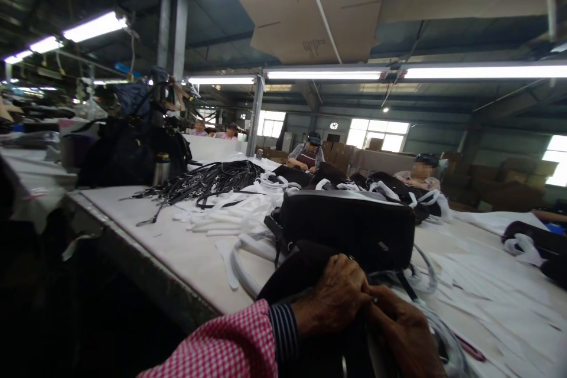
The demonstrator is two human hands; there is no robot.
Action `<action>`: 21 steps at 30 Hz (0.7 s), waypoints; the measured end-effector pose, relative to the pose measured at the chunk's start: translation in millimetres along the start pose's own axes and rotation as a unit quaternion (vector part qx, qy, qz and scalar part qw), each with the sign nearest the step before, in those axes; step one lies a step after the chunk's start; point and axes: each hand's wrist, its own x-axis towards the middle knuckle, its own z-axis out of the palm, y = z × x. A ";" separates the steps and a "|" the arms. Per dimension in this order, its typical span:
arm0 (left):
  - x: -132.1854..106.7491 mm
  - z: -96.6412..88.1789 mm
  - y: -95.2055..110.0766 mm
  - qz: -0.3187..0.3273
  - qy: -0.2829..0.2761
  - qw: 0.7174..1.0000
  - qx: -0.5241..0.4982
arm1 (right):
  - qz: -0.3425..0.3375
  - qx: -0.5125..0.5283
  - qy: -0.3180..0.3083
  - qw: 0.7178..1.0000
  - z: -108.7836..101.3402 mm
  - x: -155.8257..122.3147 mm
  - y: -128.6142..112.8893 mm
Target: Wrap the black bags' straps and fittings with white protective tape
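Note:
A black bag (328,351) lies at the table's near edge, partly hidden by my hands. My left hand (339,295) is closed on its top edge, fingers curled. Against it, my right hand (403,328) pinches at the same edge, where a small light speck shows between the fingertips; I cannot make out what that is. Just beyond stands another black bag (345,227), upright, with a small plate on its front. White-wrapped handles (248,266) curve out beside the bags.
Black straps with metal hooks (208,183) are heaped at the left, near white strips (221,218). A steel flask (162,169) stands by dark bags (119,153). White sheets (500,289) cover the right side. Co-workers (308,156) sit across the table.

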 end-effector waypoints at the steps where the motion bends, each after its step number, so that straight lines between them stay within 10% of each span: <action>1: 0.5 -2.0 0.1 -0.006 -0.001 1.000 -0.017 | -0.016 -0.003 0.010 1.000 0.4 -1.1 -1.6; 13: -4.3 -12.7 -4.7 -0.001 0.002 0.992 -0.129 | -0.143 -0.122 0.084 0.979 6.9 -9.4 -9.9; 21: -5.6 -19.2 -5.6 0.050 -0.025 0.995 -0.081 | -0.069 -0.134 -0.034 0.988 -13.5 -21.2 -28.0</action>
